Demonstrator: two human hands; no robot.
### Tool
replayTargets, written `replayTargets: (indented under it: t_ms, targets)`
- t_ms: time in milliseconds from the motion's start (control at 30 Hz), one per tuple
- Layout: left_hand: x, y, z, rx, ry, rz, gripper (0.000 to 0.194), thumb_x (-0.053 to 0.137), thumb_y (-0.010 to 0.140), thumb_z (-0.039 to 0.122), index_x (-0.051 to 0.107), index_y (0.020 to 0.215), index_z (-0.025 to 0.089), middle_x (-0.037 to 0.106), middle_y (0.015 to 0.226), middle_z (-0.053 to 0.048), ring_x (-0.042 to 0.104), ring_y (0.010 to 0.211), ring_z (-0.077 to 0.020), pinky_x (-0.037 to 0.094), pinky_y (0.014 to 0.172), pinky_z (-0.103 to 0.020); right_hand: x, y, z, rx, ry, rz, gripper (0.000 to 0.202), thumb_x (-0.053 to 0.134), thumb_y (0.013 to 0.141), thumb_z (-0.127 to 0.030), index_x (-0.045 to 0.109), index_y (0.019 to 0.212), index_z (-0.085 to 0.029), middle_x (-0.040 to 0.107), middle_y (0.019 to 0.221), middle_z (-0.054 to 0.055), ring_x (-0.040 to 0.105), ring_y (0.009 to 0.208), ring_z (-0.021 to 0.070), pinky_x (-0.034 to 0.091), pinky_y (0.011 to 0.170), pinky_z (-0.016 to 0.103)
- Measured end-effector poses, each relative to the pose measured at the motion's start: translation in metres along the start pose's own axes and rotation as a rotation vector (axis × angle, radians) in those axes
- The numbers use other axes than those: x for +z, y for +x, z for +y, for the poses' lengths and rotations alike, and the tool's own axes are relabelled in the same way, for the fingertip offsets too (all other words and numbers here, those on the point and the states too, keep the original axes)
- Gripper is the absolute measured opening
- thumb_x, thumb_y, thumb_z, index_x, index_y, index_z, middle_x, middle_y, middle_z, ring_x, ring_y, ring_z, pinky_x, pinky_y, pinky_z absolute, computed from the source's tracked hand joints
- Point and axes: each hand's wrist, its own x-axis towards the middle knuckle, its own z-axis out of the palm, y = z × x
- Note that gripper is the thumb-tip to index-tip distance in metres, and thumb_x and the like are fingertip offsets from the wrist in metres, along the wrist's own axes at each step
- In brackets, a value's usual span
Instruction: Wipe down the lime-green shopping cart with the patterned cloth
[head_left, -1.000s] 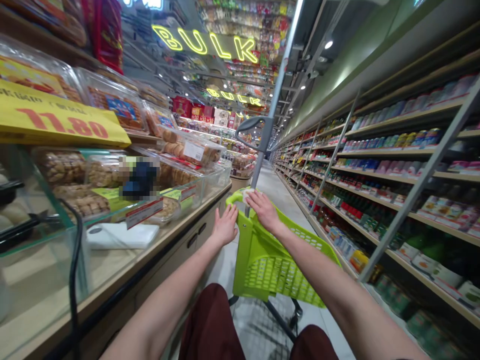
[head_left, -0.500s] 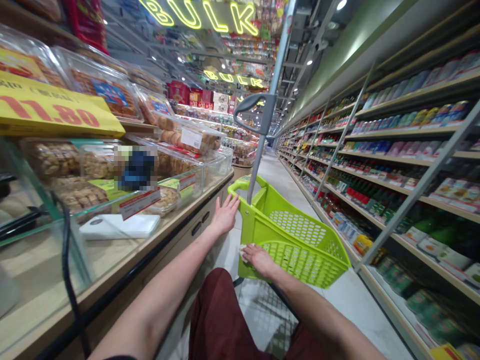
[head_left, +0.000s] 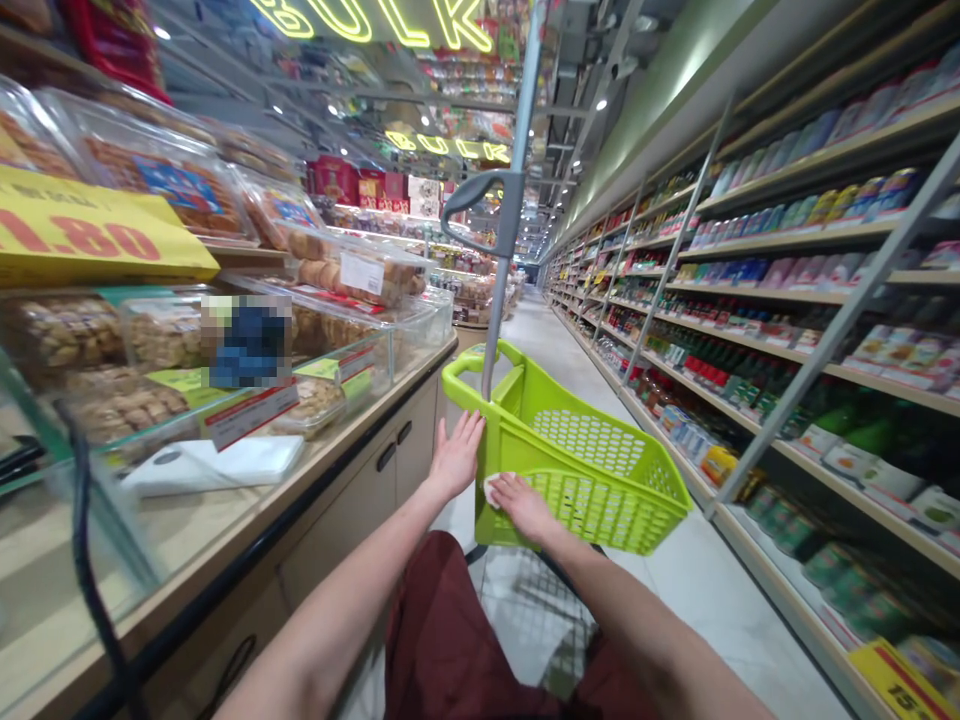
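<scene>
A bright green plastic shopping basket [head_left: 517,440] on a wheeled frame stands in front of me, its near side toward my knees. My left hand [head_left: 457,458] lies with fingers stretched out against its left edge, below the handle loop. On the near side wall, my right hand [head_left: 525,505] presses a small white wipe [head_left: 491,491] to the plastic, with much of the wipe hidden under the fingers. A tall metal pole [head_left: 498,310] with a grey hand loop [head_left: 480,205] rises behind the basket's near rim.
At left runs a glass-fronted counter [head_left: 330,480] with packed baked goods and a white flat packet [head_left: 217,465]. A black cable [head_left: 86,560] hangs by it. Shelves of cans and bottles [head_left: 825,390] line the right side, with a tiled aisle floor [head_left: 525,320] between.
The view has shifted, so the basket and pole sit further left. My left hand has slid down from near the rim along the basket's edge. My right hand stays on the wall with the wipe.
</scene>
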Motion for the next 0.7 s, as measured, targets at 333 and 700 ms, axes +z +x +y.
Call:
replayTargets:
  t_ms: [333,700]
  targets:
    - [0.019,-0.006,0.024,0.014,-0.002,0.039,0.060,0.034,0.073,0.012,0.027,0.133,0.012,0.019,0.141,-0.008,0.009,0.131,-0.0217,0.008,0.104,-0.053,-0.069,0.034,0.042,0.170,-0.025,0.391,0.039,0.035,0.085,-0.009,0.048,0.121,-0.018,0.044,0.128,0.007,0.024,0.128,0.0182,0.027,0.102,0.043]
    - [0.051,-0.025,0.058,0.134,0.022,-0.069,0.058,0.033,0.074,0.012,0.029,0.132,0.011,0.021,0.141,-0.008,0.012,0.131,-0.0215,0.011,0.104,-0.052,-0.011,-0.042,0.023,0.161,-0.028,0.045,0.036,0.040,0.085,-0.013,0.050,0.118,-0.020,0.046,0.126,0.005,0.034,0.123,0.0197,0.036,0.097,0.041]
